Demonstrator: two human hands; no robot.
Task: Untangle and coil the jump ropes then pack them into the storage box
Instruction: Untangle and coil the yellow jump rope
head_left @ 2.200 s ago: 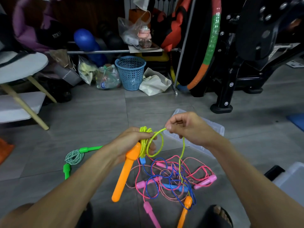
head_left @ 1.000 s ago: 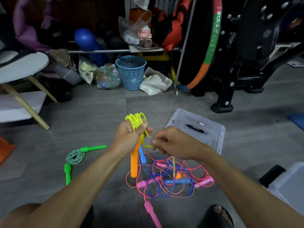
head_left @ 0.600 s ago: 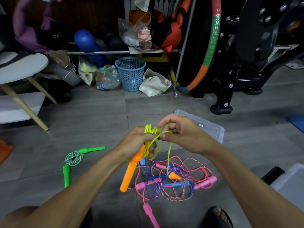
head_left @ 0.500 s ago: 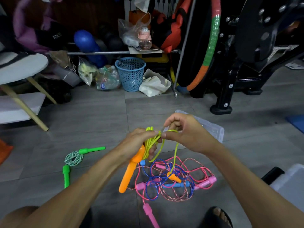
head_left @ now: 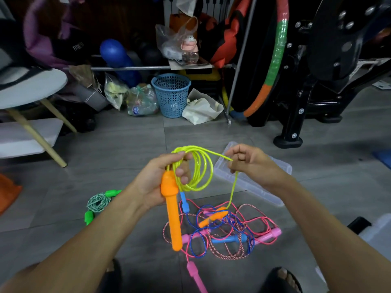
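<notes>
The left hand (head_left: 160,182) grips an orange handle (head_left: 172,210) together with several loops of yellow rope (head_left: 198,166), held above the floor (head_left: 127,149). The right hand (head_left: 251,163) pinches the rope's free strand, which drops to a second orange handle (head_left: 212,217) lying in the tangle of pink and blue ropes (head_left: 222,235). A clear storage box (head_left: 254,182) lies just behind the hands; a coiled green rope (head_left: 96,203) lies to the left.

The coiled rope (head_left: 196,166) is neon yellow-green, its two handles (head_left: 172,210) bright orange. On the grey tiled floor (head_left: 118,149) lies a tangle: a blue cord (head_left: 193,244) with light-blue handles (head_left: 229,239), a plain pink cord, and a pink-and-white twisted cord (head_left: 230,255) with pink handles. The bundled rope (head_left: 97,202) is green-and-white speckled with green handles. The lid (head_left: 251,180) is clear, the basket (head_left: 171,95) blue latticed, the hoop (head_left: 275,58) red, green and orange banded.
</notes>
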